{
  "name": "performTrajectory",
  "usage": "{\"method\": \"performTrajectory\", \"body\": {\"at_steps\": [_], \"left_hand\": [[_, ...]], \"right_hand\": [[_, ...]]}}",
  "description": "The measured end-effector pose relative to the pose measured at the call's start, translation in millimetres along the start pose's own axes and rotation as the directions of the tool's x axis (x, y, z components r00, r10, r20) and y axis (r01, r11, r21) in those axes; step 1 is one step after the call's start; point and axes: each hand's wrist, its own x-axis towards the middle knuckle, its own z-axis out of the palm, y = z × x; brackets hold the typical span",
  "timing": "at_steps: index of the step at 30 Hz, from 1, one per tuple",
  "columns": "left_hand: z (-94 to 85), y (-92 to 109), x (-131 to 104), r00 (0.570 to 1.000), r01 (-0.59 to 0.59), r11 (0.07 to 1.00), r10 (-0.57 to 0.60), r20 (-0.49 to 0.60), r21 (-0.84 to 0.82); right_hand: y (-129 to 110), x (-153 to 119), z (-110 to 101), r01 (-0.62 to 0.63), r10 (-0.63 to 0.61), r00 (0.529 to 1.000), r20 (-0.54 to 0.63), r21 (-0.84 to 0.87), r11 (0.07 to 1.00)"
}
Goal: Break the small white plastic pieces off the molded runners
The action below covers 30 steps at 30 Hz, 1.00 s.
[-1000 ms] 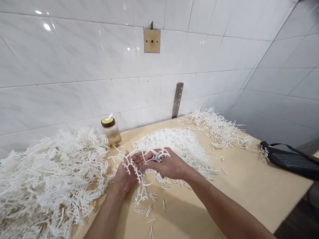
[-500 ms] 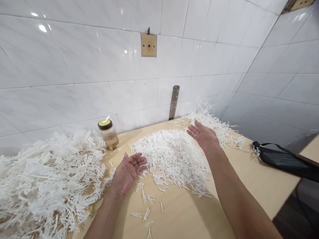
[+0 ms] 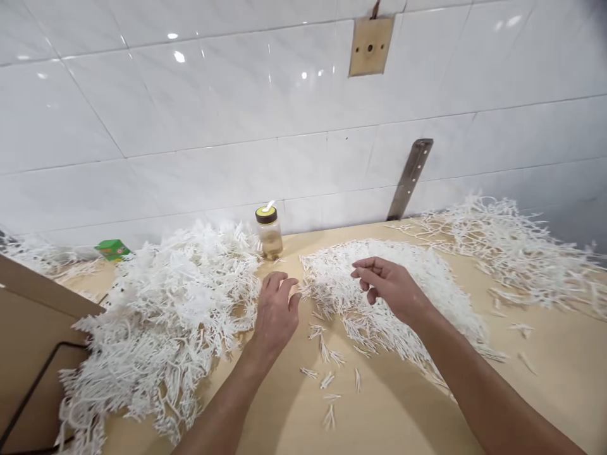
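Observation:
My left hand hovers palm down between two piles of white strands, its fingers loosely bent and apart, with nothing visible in it. To its left spreads a large tangled heap of white strands. My right hand is over the middle pile of short white strands. Its fingers are half curled with gaps between them, and I see nothing held. Whether its fingertips touch the pile I cannot tell. A few loose short strands lie on the tabletop between my forearms.
A clear jar with a yellow and dark lid stands behind my left hand. Longer white strands lie at the right. A perforated metal strip rises against the tiled wall. At the left are a green box and a brown panel.
The view has swung left, bringing in the green box and brown panel. My left hand has turned from palm up to palm down. My right hand has come back over the middle pile, fingers more curled.

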Motion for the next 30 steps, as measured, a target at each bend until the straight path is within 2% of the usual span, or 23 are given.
{"method": "performTrajectory", "body": {"at_steps": [3,6,8,10,11,12,14,16,17,18,19,20,21,23,25,27,28,29,30], "left_hand": [[-20.9,-16.8,-19.8,0.999,0.049,0.986,-0.049,-0.002,0.159],[-32.9,-33.1,-30.6,0.992,0.099,0.966,-0.116,0.057,0.24],[-36.7,-40.2,-30.5,0.989,0.115,0.958,-0.135,0.057,0.264],[-38.6,-43.9,-25.8,0.989,0.141,0.962,-0.148,0.014,0.235],[-39.3,-44.9,-22.5,0.988,0.156,0.967,-0.155,-0.017,0.2],[-40.0,-45.6,-18.8,0.985,0.171,0.973,-0.165,-0.054,0.156],[-41.7,-46.3,-11.1,0.976,0.186,0.98,-0.175,-0.129,0.071],[-44.4,-46.1,-3.5,0.971,0.183,0.978,-0.165,-0.171,0.095],[-46.2,-45.4,0.0,0.969,0.179,0.976,-0.154,-0.192,0.125],[-48.1,-44.2,3.3,0.965,0.179,0.974,-0.146,-0.22,0.14],[-50.2,-42.6,6.1,0.958,0.18,0.972,-0.139,-0.249,0.153],[-52.1,-40.5,8.4,0.947,0.189,0.968,-0.135,-0.292,0.167],[-53.8,-38.2,10.1,0.937,0.204,0.96,-0.135,-0.321,0.192],[-55.7,-33.5,11.7,0.922,0.261,0.932,-0.164,-0.352,0.252],[-55.1,-30.3,11.4,0.916,0.312,0.911,-0.213,-0.341,0.271],[-52.0,-29.1,10.1,0.922,0.33,0.902,-0.246,-0.299,0.277],[-50.0,-29.1,9.6,0.931,0.324,0.901,-0.249,-0.268,0.289],[-48.1,-29.1,9.2,0.941,0.31,0.901,-0.244,-0.236,0.303],[-46.6,-29.0,9.1,0.95,0.29,0.903,-0.232,-0.207,0.318]], "right_hand": [[2.8,-8.8,17.2,0.001,0.027,0.985,0.168,-0.164,0.987],[2.1,-15.2,27.9,0.066,0.001,0.966,0.258,-0.248,0.966],[-1.3,-23.1,36.6,0.162,-0.06,0.942,0.33,-0.293,0.942],[-6.1,-39.3,50.4,0.314,-0.16,0.888,0.432,-0.314,0.896],[-8.1,-51.1,59.5,0.412,-0.229,0.845,0.482,-0.315,0.855],[-9.2,-65.1,69.9,0.518,-0.304,0.78,0.547,-0.291,0.805],[-6.8,-96.0,92.5,0.695,-0.397,0.599,0.695,-0.206,0.688],[1.9,-123.9,113.0,0.796,-0.426,0.378,0.822,-0.054,0.603],[7.7,-134.2,120.5,0.818,-0.437,0.287,0.853,0.02,0.575],[13.9,-140.9,125.7,0.822,-0.436,0.237,0.868,0.061,0.567],[19.9,-143.6,128.2,0.816,-0.427,0.231,0.874,0.065,0.575],[25.2,-142.2,128.0,0.808,-0.412,0.253,0.875,0.043,0.588],[29.9,-136.7,125.5,0.797,-0.392,0.299,0.87,-0.002,0.603],[37.0,-115.1,115.4,0.768,-0.353,0.431,0.83,-0.133,0.626],[41.8,-85.6,103.3,0.735,-0.353,0.577,0.737,-0.279,0.617],[44.4,-58.7,95.5,0.646,-0.366,0.744,0.559,-0.46,0.61],[45.0,-49.3,94.9,0.606,-0.381,0.791,0.479,-0.529,0.594],[45.2,-43.3,97.1,0.598,-0.39,0.801,0.455,-0.561,0.573],[45.2,-40.7,102.0,0.616,-0.394,0.787,0.475,-0.567,0.547]]}}
